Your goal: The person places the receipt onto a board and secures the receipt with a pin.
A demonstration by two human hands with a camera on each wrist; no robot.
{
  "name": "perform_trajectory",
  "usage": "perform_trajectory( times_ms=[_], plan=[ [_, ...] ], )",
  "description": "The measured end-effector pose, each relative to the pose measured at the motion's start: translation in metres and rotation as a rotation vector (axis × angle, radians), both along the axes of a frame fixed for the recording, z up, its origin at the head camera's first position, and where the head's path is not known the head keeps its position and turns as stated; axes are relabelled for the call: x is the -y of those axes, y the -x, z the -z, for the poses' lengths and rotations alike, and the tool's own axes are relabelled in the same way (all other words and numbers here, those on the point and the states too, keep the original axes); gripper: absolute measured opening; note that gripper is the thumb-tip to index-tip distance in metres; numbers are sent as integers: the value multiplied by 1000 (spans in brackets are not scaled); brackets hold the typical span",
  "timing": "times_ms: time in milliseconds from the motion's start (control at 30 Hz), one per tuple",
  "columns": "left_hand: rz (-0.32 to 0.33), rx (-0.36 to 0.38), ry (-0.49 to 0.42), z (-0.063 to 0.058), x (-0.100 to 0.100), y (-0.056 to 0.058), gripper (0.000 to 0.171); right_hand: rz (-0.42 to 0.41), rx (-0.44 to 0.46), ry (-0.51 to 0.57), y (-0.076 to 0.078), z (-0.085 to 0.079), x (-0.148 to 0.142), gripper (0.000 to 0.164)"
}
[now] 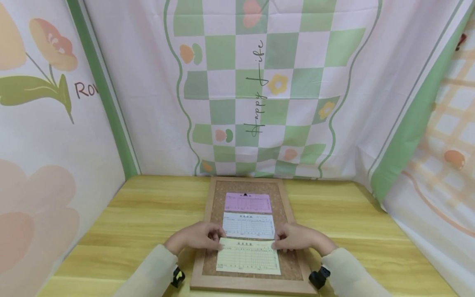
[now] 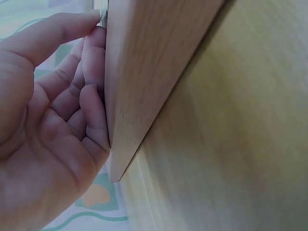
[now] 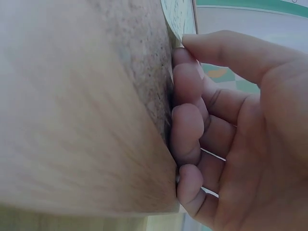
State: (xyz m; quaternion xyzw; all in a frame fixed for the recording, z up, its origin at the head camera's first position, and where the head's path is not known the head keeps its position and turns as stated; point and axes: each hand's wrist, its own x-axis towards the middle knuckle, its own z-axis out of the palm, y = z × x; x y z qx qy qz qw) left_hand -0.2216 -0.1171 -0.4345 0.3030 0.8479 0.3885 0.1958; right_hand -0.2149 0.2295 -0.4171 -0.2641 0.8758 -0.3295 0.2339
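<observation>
A pale yellow printed form (image 1: 248, 258) lies over the lower part of a wood-framed cork board (image 1: 289, 264). At its upper left corner, my left hand (image 1: 200, 238) pinches the paper between thumb and finger. The opposite upper corner is pinched by my right hand (image 1: 297, 238). Above it on the cork are a white form (image 1: 248, 225) and, higher still, a pink form (image 1: 248, 203) with a small black clip (image 1: 245, 194) at its top edge. The left wrist view has my left fingers (image 2: 94, 62) against the wooden frame (image 2: 139, 72); on the right, curled fingers (image 3: 187, 125) touch the cork.
The board lies on a yellow wood-grain table (image 1: 148, 206). A green-and-white checked curtain (image 1: 259, 90) hangs behind the table's far edge, with printed cloth (image 1: 52, 144) along the left side. Dark wrist devices (image 1: 320, 277) sit at both sleeves.
</observation>
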Motion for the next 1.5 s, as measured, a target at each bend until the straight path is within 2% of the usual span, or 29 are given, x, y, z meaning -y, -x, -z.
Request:
perform_trajectory(
  times_ms=[433,1067,1300,1500],
  plan=[
    [-1,-49,15,2,-1,2,22,29,-20,-23,0,2,2,26],
    [0,-70,-8,4,2,3,24,23,-8,-26,0,1,3,26],
    [33,-80,-22,4,5,1,24,26,-5,-40,0,-1,3,25],
    [71,-82,-32,3,7,-3,32,21,6,-45,2,-1,2,27]
  ],
)
